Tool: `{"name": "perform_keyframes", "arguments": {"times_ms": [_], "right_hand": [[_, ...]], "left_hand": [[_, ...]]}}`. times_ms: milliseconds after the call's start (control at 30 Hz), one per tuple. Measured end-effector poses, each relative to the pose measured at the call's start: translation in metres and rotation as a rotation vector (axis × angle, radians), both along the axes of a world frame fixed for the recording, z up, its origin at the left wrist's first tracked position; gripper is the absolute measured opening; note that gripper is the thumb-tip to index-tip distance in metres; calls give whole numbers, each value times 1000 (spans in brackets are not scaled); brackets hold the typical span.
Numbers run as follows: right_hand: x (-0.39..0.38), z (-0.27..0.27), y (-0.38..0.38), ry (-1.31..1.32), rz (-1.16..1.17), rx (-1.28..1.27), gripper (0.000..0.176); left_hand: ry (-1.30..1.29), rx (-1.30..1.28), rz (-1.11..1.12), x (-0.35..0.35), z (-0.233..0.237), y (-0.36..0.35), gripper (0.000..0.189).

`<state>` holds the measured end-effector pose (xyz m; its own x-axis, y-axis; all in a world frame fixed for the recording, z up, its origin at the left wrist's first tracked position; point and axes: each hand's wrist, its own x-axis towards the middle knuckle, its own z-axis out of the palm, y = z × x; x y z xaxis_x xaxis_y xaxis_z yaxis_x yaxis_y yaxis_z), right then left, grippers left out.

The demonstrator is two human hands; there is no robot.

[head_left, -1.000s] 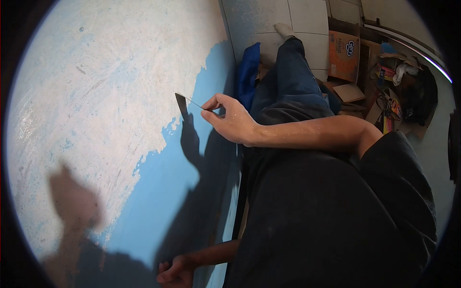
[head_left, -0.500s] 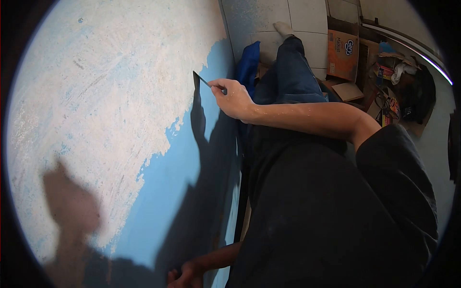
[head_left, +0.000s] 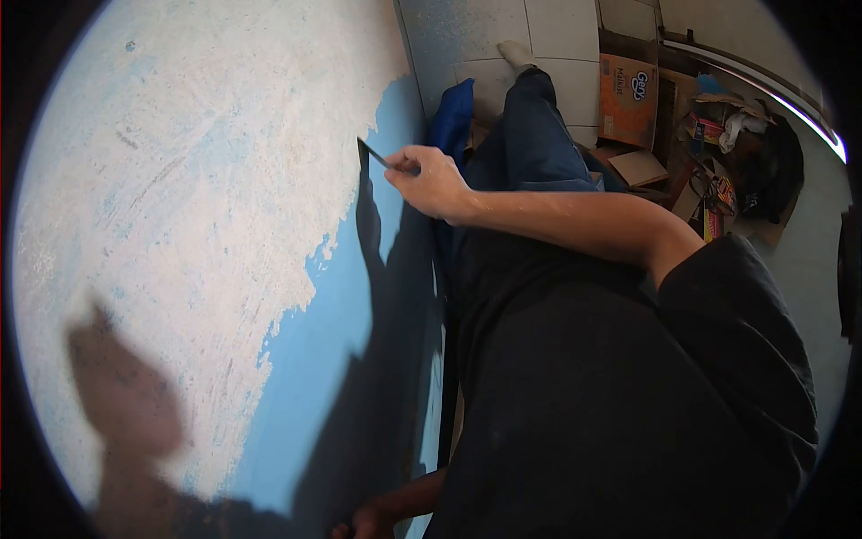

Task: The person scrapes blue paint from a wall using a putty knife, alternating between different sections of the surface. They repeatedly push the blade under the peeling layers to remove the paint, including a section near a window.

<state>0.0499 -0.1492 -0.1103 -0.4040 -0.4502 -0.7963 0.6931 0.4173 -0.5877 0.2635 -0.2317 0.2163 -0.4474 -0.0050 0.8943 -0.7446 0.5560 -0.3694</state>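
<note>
The right hand [head_left: 431, 184] pinches the scraper [head_left: 370, 154] against the wall [head_left: 180, 225] at upper centre of the frame — thin, light, stiff, probably best gripped at its rear — while I cannot tell whether the left hand [head_left: 364, 524] at the bottom edge is open or closed.

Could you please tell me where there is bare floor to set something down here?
The white tiles between the wall and the cardboard box are bare. Beyond the box it is cluttered; the right hand holds its scraper at the wall.
</note>
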Motion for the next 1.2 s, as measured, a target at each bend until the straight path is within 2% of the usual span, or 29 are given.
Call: {"name": "perform_keyframes", "arguments": {"times_ms": [67,233,400,467,567,800,967,1200], "right_hand": [[-7,-16,-9,-70,-4,56,30],[8,-9,5,90,15,-44,30],[-4,-35,-5,-28,-14,31,29],[-9,-38,-7,8,-24,23,29],[6,-18,6,38,-19,-46,27],[-12,-57,-6,-55,-34,50,27],[3,-31,11,-19,1,-6,27],[-4,-72,-5,9,-38,82,25]], "left_hand": [[11,-6,-8,-1,1,1,47],[50,-24,-32,-18,-7,3,45],[63,-38,-48,-34,-14,12,44],[56,-44,-50,-34,-17,12,44],[17,-40,-58,-33,-15,8,43],[-36,-42,-58,-24,-9,6,42],[-129,-27,-26,-12,-2,-3,42],[-228,-21,11,-1,8,-2,44]]}}
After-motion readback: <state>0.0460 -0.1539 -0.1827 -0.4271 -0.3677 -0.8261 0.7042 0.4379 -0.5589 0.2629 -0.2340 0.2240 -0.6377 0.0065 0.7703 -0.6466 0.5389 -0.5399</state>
